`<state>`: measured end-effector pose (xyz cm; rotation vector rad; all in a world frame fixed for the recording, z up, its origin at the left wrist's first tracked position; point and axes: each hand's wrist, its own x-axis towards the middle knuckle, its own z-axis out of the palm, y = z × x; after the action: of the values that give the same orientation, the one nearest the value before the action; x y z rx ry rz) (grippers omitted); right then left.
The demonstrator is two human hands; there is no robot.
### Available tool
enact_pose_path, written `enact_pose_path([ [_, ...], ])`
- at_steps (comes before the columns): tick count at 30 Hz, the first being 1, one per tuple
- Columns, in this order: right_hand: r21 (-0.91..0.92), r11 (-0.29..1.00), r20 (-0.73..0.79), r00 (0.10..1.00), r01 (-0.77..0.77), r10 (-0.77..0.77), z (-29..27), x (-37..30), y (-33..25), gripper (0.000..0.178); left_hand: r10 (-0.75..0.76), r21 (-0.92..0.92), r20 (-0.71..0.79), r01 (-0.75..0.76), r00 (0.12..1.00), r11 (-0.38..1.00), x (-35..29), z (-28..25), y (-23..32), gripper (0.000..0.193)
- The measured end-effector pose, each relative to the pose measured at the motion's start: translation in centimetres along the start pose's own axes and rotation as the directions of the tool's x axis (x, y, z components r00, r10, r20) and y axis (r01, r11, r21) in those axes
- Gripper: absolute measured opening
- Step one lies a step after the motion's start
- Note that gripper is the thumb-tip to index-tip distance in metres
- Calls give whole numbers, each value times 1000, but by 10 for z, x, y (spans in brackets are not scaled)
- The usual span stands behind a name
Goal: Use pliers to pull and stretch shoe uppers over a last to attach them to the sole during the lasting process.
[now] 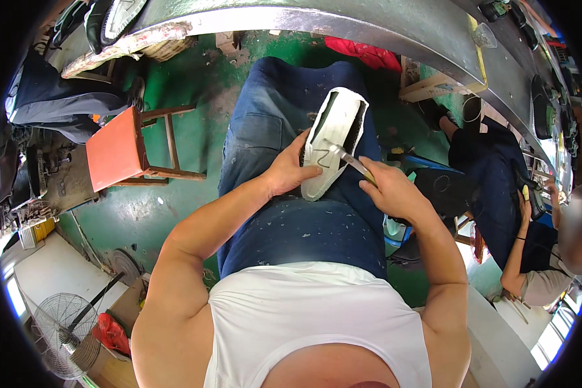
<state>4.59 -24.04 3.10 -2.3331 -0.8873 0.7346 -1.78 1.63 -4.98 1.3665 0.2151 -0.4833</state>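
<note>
Left grip [290, 169] is closed around a white shoe sole [333, 145] resting on the person's lap; right grip [391, 189] clasps a metal tool [346, 158] touching the sole.

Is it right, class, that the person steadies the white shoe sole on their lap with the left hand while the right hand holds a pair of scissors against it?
Not quite. In the head view the right hand holds a metal-ferruled brush, not scissors. The left hand does steady the white shoe sole on the lap.
</note>
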Motion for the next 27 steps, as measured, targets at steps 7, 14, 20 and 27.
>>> enact_pose_path([
  [7,-643,762,154,987,70,40,-23,25,-46,47,22,-64,53,-19,998,998,-8,9,-3,92],
  [14,-257,964,578,811,73,92,-37,60,-47,33,-44,-658,27,51,999,751,-6,11,-4,71],
  [20,133,989,95,994,-65,53,64,31,-24,30,-321,-539,-343,95,883,837,24,9,-20,68],
  [27,-144,988,150,988,55,-33,9,34,-17,32,174,274,-557,-18,812,962,34,-2,-48,58],
])
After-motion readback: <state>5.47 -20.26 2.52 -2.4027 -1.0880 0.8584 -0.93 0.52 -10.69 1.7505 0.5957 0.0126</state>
